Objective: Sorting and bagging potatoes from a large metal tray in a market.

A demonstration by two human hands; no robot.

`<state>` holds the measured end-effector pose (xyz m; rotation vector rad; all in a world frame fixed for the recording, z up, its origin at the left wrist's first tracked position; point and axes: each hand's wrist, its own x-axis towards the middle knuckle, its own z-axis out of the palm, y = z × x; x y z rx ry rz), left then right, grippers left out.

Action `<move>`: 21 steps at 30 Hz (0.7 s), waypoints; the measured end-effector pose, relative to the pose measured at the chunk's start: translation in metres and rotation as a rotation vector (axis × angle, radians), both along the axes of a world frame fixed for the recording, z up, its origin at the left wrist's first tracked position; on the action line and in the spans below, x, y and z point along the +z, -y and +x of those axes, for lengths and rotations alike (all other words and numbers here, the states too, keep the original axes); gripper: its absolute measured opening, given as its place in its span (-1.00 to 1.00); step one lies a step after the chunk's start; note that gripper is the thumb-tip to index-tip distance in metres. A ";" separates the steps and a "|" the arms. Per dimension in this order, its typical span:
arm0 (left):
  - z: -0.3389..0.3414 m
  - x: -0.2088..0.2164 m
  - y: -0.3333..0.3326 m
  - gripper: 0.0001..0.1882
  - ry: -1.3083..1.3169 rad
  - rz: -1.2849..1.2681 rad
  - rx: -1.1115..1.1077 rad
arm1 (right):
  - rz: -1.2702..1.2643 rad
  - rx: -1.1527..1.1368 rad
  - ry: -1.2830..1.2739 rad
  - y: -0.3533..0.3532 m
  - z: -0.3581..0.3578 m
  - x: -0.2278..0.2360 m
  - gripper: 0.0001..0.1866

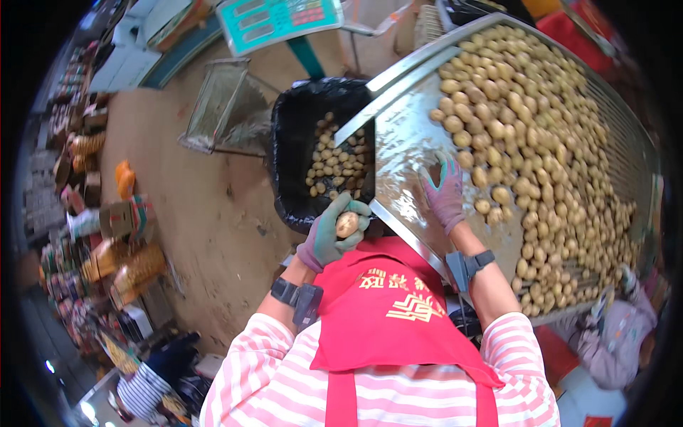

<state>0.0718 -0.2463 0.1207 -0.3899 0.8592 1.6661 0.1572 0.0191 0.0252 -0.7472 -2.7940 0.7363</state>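
Observation:
My left hand (326, 240), in a green and purple work glove, is closed around a single potato (347, 225) beside the near edge of a black-lined bin (283, 178). Several loose potatoes (340, 160) lie in the bottom of that bin. On the sloping metal sorting table (402, 135), my gloved right hand (445, 191) rests palm down with its fingers apart, and no potato shows in it. A large heap of potatoes (526, 107) spreads over the table just beyond and to the right of that hand.
A teal-topped scale (279, 21) stands behind the bin, with a metal-framed stand (217, 107) to its left. Boxes and filled sacks (135, 267) line the far left. Another person (619, 327) works at the table's right end, and one more (146, 391) is at lower left.

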 end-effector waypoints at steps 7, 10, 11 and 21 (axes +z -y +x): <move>0.014 0.035 -0.086 -0.43 0.237 0.476 -0.005 | -0.907 -0.235 -0.427 0.026 0.079 0.092 -0.60; 0.020 0.045 -0.105 -0.43 0.281 0.531 -0.121 | -1.172 -0.299 -0.543 0.028 0.100 0.132 -0.57; 0.023 0.048 -0.110 -0.43 0.295 0.513 -0.139 | -1.187 -0.300 -0.531 0.030 0.105 0.142 -0.56; 0.045 0.056 -0.116 -0.50 -0.085 0.349 -0.484 | -0.893 -0.241 -0.535 0.045 0.119 0.163 -0.42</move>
